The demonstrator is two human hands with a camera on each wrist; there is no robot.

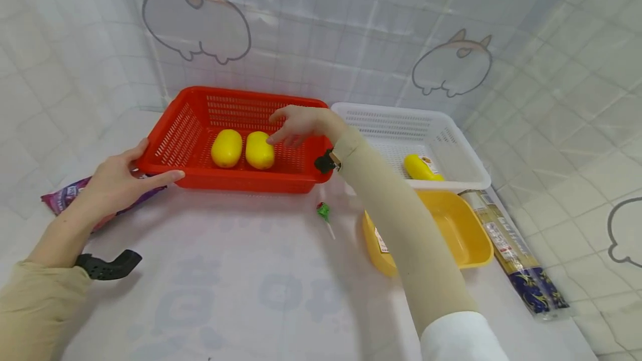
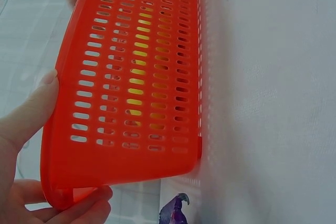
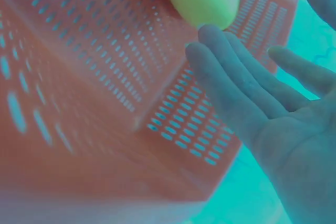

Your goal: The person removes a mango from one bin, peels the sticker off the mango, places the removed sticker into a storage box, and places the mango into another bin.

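Note:
A red plastic basket (image 1: pixel 241 181) with slotted walls stands on the table, and two yellow, oval, lemon-like fruits (image 1: pixel 226 149) lie side by side in it. My left hand (image 1: pixel 112 183) grips the rim at the basket's front left corner; in the left wrist view the thumb lies on the rim and the fingers curl under it. Over the basket's right half reaches my right hand (image 1: pixel 301 124), its fingers extended and holding nothing. Its fingertips are close to the right-hand yellow fruit (image 1: pixel 259 151); whether they touch it I cannot tell.
Right of the red basket stands a white basket (image 1: pixel 463 155) holding a yellow item (image 1: pixel 420 167) with a label. In front of that are a yellow tub (image 1: pixel 471 233) and long gold-and-blue packets (image 1: pixel 516 255). A green-wrapped lollipop (image 1: pixel 323 211) lies mid-table, a purple packet (image 1: pixel 67 194) behind my left hand.

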